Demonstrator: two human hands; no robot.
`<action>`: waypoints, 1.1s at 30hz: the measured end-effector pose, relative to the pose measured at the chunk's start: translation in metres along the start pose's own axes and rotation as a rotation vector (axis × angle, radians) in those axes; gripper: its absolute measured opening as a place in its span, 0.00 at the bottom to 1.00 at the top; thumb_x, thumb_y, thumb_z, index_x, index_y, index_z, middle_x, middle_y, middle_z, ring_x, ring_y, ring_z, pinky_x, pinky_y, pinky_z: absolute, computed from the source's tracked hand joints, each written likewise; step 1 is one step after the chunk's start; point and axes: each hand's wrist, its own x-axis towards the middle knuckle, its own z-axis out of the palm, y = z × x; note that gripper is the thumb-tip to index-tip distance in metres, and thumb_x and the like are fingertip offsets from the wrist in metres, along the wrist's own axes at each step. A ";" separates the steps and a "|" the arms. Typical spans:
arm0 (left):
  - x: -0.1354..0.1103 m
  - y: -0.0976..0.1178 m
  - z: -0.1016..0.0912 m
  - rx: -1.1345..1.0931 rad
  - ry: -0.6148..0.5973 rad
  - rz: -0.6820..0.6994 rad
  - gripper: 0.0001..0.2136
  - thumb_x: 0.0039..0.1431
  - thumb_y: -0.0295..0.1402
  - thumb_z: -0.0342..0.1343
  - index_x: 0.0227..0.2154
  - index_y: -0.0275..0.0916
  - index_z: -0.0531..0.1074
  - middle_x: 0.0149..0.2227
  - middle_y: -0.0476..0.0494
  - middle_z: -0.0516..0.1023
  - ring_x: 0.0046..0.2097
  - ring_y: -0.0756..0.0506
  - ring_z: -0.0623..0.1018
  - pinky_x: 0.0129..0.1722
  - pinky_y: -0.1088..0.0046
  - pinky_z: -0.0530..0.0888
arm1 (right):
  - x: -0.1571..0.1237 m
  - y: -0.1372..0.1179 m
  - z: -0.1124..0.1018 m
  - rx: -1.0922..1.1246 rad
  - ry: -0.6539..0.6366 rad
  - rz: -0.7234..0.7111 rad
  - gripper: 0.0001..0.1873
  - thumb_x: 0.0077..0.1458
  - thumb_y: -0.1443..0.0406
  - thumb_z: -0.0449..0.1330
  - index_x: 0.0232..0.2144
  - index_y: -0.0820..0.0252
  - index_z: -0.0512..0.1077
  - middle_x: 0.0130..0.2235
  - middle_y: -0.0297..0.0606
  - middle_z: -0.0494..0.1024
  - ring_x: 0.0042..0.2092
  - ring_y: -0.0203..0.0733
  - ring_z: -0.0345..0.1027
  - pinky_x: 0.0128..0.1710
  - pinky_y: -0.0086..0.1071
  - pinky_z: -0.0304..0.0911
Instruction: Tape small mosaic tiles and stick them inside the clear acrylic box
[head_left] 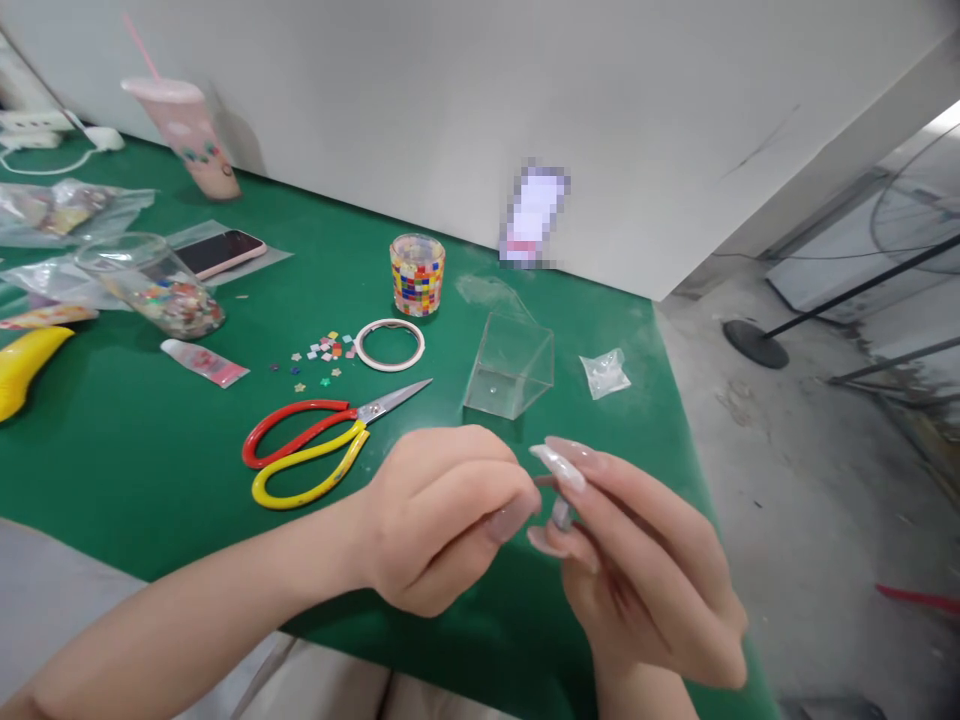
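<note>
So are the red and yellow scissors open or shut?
The scissors look shut: their blades lie together, meeting at one tip.

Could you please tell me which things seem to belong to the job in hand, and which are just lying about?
Likely part of the job:
small grey piece in the right hand
clear box
scissors
tape roll
loose tiles

Probably just lying about:
pink tumbler
pink-edged phone
white power strip

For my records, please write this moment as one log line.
left fingers: curled, contents hidden | right fingers: holding small greyish piece | nearby: clear box, scissors
</note>
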 end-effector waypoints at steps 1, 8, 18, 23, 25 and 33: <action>0.001 0.000 -0.003 0.081 -0.025 0.035 0.06 0.63 0.21 0.53 0.38 0.36 0.72 0.32 0.43 0.81 0.32 0.49 0.77 0.33 0.75 0.76 | 0.001 0.001 -0.002 0.013 -0.030 0.012 0.07 0.64 0.68 0.64 0.40 0.70 0.81 0.41 0.39 0.86 0.41 0.37 0.82 0.40 0.27 0.79; 0.010 0.011 -0.006 0.019 -0.104 -0.153 0.09 0.65 0.23 0.53 0.43 0.41 0.74 0.33 0.45 0.83 0.31 0.49 0.80 0.30 0.76 0.77 | 0.004 0.006 -0.015 0.170 -0.180 0.034 0.22 0.61 0.75 0.65 0.57 0.65 0.74 0.45 0.35 0.86 0.37 0.38 0.82 0.35 0.27 0.82; 0.018 0.014 -0.022 0.065 -0.272 -0.266 0.10 0.68 0.27 0.55 0.44 0.43 0.81 0.29 0.46 0.83 0.29 0.49 0.79 0.30 0.79 0.73 | 0.011 0.009 -0.020 0.099 -0.248 0.012 0.17 0.63 0.74 0.63 0.54 0.63 0.77 0.43 0.35 0.87 0.37 0.37 0.82 0.34 0.27 0.80; 0.015 0.017 -0.023 0.135 -0.275 -0.217 0.10 0.70 0.30 0.53 0.44 0.41 0.81 0.29 0.44 0.84 0.28 0.48 0.79 0.28 0.78 0.71 | 0.016 0.007 -0.020 0.107 -0.248 0.031 0.12 0.62 0.73 0.65 0.48 0.63 0.80 0.39 0.35 0.87 0.33 0.38 0.82 0.29 0.28 0.78; 0.013 0.018 -0.024 0.181 -0.291 -0.215 0.12 0.71 0.33 0.51 0.44 0.43 0.81 0.27 0.44 0.83 0.27 0.47 0.79 0.27 0.77 0.70 | 0.017 0.006 -0.021 0.103 -0.273 0.044 0.10 0.61 0.74 0.64 0.45 0.63 0.80 0.37 0.33 0.87 0.32 0.37 0.81 0.27 0.27 0.77; 0.015 0.020 -0.025 0.125 -0.254 -0.264 0.10 0.69 0.30 0.54 0.41 0.42 0.82 0.26 0.46 0.82 0.25 0.49 0.76 0.26 0.79 0.68 | 0.012 0.003 -0.025 0.042 -0.345 0.067 0.12 0.63 0.73 0.64 0.48 0.62 0.80 0.39 0.36 0.86 0.33 0.39 0.81 0.28 0.29 0.76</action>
